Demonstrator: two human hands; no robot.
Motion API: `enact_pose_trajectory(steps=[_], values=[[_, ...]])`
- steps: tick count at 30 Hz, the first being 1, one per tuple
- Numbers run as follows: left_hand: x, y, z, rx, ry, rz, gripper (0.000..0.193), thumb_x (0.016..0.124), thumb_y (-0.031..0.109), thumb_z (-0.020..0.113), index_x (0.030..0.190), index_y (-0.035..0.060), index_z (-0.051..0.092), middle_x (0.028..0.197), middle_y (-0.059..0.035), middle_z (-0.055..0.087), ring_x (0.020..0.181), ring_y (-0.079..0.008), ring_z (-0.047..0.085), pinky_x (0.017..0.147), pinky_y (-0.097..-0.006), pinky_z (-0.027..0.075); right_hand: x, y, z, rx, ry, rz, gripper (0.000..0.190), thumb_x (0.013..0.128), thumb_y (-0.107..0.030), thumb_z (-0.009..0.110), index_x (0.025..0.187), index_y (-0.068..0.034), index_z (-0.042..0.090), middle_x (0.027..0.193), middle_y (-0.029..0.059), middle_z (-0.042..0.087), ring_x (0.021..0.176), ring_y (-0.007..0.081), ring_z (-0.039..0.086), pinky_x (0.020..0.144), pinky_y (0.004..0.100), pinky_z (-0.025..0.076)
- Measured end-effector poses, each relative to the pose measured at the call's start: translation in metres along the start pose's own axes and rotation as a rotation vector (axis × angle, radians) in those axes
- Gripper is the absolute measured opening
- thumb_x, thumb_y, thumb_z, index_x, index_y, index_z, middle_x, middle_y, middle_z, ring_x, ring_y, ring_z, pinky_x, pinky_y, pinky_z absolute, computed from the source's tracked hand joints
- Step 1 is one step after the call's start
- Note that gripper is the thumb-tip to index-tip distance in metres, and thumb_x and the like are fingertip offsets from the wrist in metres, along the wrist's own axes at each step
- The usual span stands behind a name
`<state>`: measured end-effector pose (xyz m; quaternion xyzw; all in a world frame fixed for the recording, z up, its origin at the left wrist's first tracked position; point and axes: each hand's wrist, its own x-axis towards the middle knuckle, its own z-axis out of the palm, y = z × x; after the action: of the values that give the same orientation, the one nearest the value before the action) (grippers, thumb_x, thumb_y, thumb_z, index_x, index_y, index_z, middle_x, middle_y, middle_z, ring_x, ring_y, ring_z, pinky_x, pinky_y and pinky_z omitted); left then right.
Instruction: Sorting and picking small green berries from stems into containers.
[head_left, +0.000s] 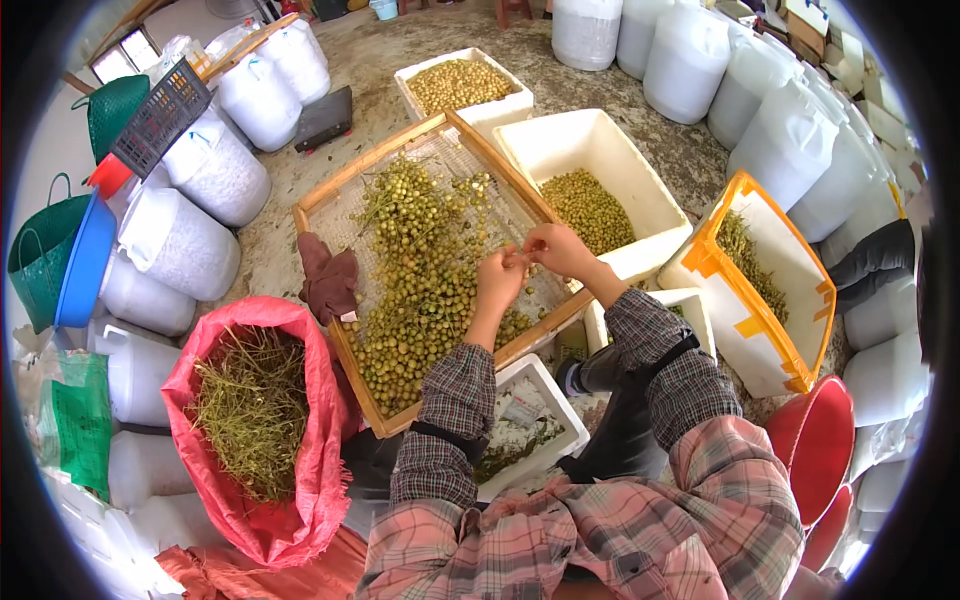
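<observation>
A wood-framed mesh screen (457, 118) lies before me, heaped with small round green-yellow fruits (409, 300), some still on stems. Over its right part, my left hand (501, 279) and my right hand (559, 251) meet at the fingertips. The fingers of both are pinched together; whatever may be between them is too small to make out. A few loose fruits lie on the mesh close below my hands. A dark red cloth (328, 276) hangs over the screen's left edge.
Left stands a pink woven sack (322, 450) of stems. Beyond and right are a foam box (634, 161) of fruits, another (517, 105) behind it, and an orange-taped box (739, 330) of stems. A white tray (574, 431) with leaves sits below the screen. White plastic drums (686, 64) line both sides.
</observation>
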<state>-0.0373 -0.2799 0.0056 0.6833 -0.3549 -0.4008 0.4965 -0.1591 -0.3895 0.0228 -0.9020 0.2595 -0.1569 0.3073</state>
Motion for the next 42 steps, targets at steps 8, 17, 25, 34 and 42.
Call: enact_pose_trajectory(steps=[8,17,25,34,42], values=[[-0.023,0.018,-0.03,-0.382,0.065,-0.062,0.023,0.093,0.016,0.062,0.102,-0.0047,0.064,0.079,-0.007,0.063,0.067,-0.0129,0.063,0.062,-0.0254,0.058,-0.003,-0.035,-0.006,0.671,-0.023,0.082,0.015,0.082,-0.005,0.069,0.093,0.001,0.062,0.073,0.0049,0.064,0.07,0.013,0.062,0.063,0.0269,0.051],[-0.045,0.02,-0.045,-0.218,0.004,-0.006,0.024,0.101,0.024,0.048,0.087,0.0048,0.052,0.066,-0.0017,0.047,0.057,-0.0106,0.05,0.054,-0.0296,0.045,-0.004,-0.042,0.025,1.063,-0.046,0.206,0.009,0.084,-0.005,0.065,0.09,-0.001,0.061,0.079,0.0063,0.061,0.072,0.013,0.06,0.064,0.0278,0.049],[-0.064,0.019,-0.067,0.091,0.172,0.035,0.027,0.102,0.026,0.043,0.092,0.0021,0.052,0.068,-0.0024,0.047,0.054,-0.0096,0.047,0.05,-0.0294,0.04,-0.017,-0.086,0.029,0.895,-0.136,0.192,0.018,0.092,-0.02,0.063,0.093,-0.003,0.063,0.074,0.0022,0.059,0.067,0.0105,0.057,0.059,0.0274,0.046],[-0.086,0.001,-0.086,-0.559,0.109,-0.002,0.02,0.1,0.02,0.048,0.094,0.0018,0.054,0.072,-0.0015,0.049,0.06,-0.0113,0.047,0.057,-0.0269,0.043,-0.001,-0.076,0.035,1.049,-0.344,0.167,0.021,0.092,-0.023,0.062,0.091,-0.002,0.062,0.079,0.0068,0.063,0.072,0.0154,0.061,0.062,0.0316,0.049],[-0.216,0.059,-0.217,0.434,1.093,0.441,0.019,0.086,0.002,0.062,0.105,0.0005,0.065,0.1,-0.0066,0.062,0.09,-0.0158,0.058,0.079,-0.0306,0.048,0.059,-0.011,0.025,-0.293,0.044,0.391,0.033,0.08,-0.027,0.07,0.097,0.001,0.063,0.106,0.0193,0.061,0.094,0.0339,0.062,0.081,0.0438,0.051]])
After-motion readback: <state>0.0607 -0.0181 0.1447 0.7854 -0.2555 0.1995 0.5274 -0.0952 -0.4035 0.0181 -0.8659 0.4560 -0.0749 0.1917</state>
